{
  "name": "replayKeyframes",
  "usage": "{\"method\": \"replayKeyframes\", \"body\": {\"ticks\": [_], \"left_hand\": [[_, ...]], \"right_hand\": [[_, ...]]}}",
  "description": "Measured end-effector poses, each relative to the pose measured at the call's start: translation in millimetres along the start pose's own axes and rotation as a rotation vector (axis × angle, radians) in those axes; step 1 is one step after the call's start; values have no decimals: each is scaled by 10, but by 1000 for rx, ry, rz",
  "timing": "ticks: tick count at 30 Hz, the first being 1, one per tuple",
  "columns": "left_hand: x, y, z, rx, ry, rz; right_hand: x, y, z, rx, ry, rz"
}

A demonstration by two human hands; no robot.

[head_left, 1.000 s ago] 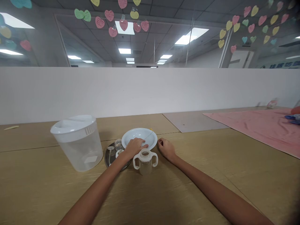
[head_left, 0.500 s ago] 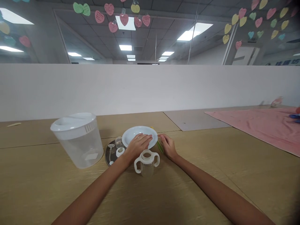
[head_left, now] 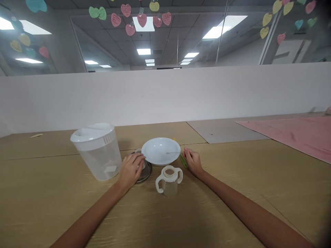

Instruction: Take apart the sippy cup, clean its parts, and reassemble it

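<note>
The right hand (head_left: 193, 162) pinches a thin rod (head_left: 174, 153) between thumb and fingers, just beyond the right edge of the bowl (head_left: 157, 150). The rod lies nearly level, its left end above the inside of the bowl and its other end showing past the hand. A green strip (head_left: 183, 161) slants between the bowl and this hand.

The left hand (head_left: 131, 168) is over the tray (head_left: 147, 173), palm down, fingers bent and slightly apart. It hides most of the tray and what lies there, so I cannot tell whether its grip is closed on something.

The cup (head_left: 170, 184) stands upright and open in front of the bowl, a handle on each side, clear of both hands. To the left, near the left hand, stands the tub (head_left: 97, 156) with its white lid on. A pink cloth (head_left: 292, 134) covers the far right of the worktop (head_left: 227, 168).
</note>
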State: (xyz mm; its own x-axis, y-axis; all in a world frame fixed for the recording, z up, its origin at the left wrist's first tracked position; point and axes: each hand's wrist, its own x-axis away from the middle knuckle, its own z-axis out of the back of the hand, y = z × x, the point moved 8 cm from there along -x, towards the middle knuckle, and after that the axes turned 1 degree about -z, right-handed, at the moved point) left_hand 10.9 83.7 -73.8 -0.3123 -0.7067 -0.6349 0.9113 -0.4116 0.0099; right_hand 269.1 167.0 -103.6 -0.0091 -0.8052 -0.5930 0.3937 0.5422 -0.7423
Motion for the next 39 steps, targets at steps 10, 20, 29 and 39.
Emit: {"method": "replayKeyframes", "body": {"ticks": [10,20,29,39], "left_hand": [[266,-414,-197,-170,-440,386],[294,-505,-174,27,-403,436],[220,-352,204,87,47,341],[40,134,103,319,144,108]], "right_hand": [[-5,-14,-26,70,-42,28],[-7,-16,-40,100,-56,38],[6,-66,-68,99,-86,60],[0,-57,-83,85,-87,100]]}}
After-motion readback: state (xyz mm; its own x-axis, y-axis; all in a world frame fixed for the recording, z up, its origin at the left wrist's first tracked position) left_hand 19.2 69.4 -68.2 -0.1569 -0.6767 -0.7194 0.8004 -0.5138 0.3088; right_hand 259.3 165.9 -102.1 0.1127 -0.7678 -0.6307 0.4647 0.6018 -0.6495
